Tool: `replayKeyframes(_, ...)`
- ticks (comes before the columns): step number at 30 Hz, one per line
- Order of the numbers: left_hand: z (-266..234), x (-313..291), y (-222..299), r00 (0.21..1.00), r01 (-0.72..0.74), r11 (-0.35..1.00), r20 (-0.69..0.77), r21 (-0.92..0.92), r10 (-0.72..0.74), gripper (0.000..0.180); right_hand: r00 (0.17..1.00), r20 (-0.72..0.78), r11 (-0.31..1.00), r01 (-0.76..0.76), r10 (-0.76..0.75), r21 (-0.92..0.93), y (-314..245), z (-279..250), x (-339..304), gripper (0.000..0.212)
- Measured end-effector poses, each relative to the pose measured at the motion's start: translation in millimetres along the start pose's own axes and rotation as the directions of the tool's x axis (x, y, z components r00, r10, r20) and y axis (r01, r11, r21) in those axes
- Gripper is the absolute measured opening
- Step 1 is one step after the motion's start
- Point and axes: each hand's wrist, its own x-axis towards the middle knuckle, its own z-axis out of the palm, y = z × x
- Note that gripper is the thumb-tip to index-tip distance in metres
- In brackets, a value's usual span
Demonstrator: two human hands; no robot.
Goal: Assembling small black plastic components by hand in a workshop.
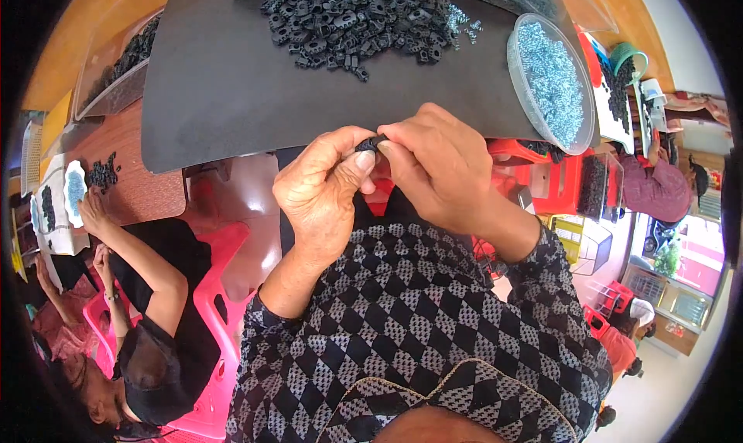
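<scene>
Both my hands meet just off the front edge of the dark tabletop (224, 102). My left hand (319, 181) pinches a small black plastic piece, apparently a cord lock (367, 144), between thumb and fingertips. From the other side, my right hand (443, 164) is closed on the piece's right end, with thumb and forefinger pressed together. The fingers cover most of it. Beyond my hands lies a heap of small black plastic cord lock parts (348, 21) with oval holes. A few loose metal springs (462, 23) lie at the heap's right side.
A round clear tub (514, 64) full of small springs stands at the table's right edge. Clear plastic bins (116, 79) flank the table. At left, a co-worker's hand (94, 215) reaches over a brown table with black parts. Pink (220, 288) and red chairs (553, 184) stand nearby.
</scene>
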Motion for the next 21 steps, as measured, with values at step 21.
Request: replayKeyframes(21, -3.9, 0.0, -9.7, 1.0, -0.001, 0.999, -0.006, 0.041, 0.001, 0.014, 0.998, 0.045, 0.995, 0.031, -0.036, 0.1, 10.0, 4.8, -4.6, 0.018)
